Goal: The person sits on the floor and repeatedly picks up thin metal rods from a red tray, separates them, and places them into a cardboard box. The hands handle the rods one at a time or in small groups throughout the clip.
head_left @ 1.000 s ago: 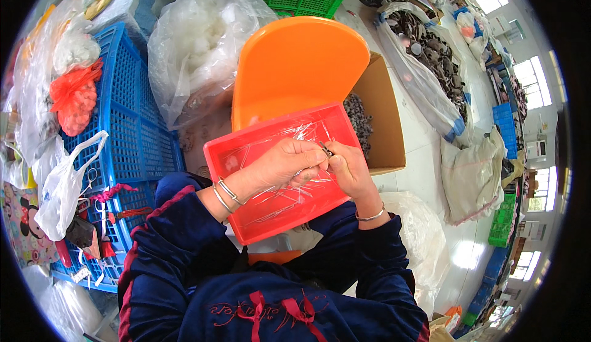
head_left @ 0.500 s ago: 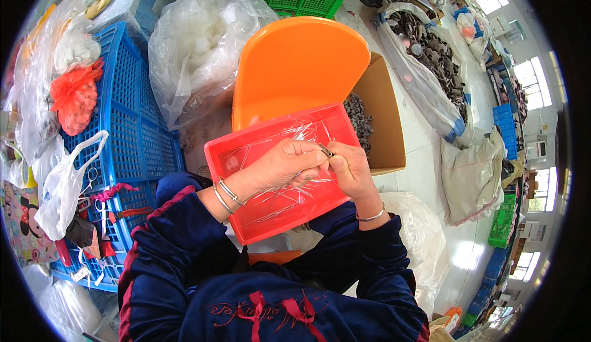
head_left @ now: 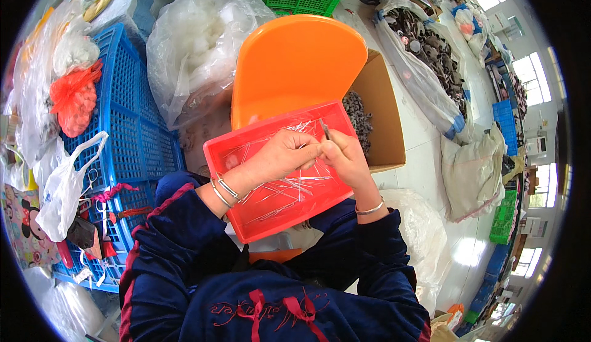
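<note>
A red plastic tray point(head_left: 246, 213) rests on my lap, with several thin clear strips lying in it. Both my hands meet over the tray's middle. My left hand point(head_left: 284, 156) pinches something small at its fingertips, too fine to make out. My right hand point(head_left: 346, 157) holds a thin grey rod-like piece point(head_left: 324, 129) that sticks up from its fingers. Silver bangles sit on both wrists, and dark blue sleeves cover my forearms.
An orange plastic chair back point(head_left: 295, 65) stands just beyond the tray. A cardboard box point(head_left: 378, 111) of dark small parts is at the right. Blue crates point(head_left: 132, 127) and clear bags point(head_left: 197, 40) of white stuff lie left; more bags point(head_left: 425, 65) of dark parts far right.
The hands stay together over the tray with only slight finger shifts.
</note>
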### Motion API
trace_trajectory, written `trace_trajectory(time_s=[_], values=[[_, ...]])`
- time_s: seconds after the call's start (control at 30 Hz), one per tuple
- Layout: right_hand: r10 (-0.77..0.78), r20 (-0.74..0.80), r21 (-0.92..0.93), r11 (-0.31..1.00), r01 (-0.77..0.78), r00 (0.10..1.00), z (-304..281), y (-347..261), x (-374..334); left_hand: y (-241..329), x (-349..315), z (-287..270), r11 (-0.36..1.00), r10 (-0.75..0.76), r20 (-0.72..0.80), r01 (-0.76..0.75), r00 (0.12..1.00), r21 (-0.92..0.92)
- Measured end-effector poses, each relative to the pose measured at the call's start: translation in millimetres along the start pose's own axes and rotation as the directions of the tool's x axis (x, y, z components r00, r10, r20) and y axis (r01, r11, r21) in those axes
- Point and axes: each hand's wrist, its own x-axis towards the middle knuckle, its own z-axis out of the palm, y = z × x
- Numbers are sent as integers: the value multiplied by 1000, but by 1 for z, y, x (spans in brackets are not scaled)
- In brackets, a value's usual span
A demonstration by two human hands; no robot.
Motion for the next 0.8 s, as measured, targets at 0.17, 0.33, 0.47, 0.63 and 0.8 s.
trace_trajectory(time_s=[0.17, 0.33, 0.47, 0.63, 0.8], values=[[100, 40, 224, 969, -107, 994, -6, 2, 2, -1, -1, -6, 993, -96, 56, 91, 994, 74], [76, 96, 181, 979, -93, 992, -8, 5, 8, 1, -3, -8, 982, -108, 21, 103, 994, 160], [132, 141, 171, 973, -155, 981, -5, 6, 7, 1, -4, -9, 979, -179, 27, 176, 983, 102], [192, 102, 387, 896, -217, 976, -16, 11, 8, -1, -5, -12, 983, -144, 61, 135, 988, 128], [74, 22, 145, 987, -76, 997, -6, 8, 7, -3, -6, -11, 988, -124, 71, 117, 990, 99]])
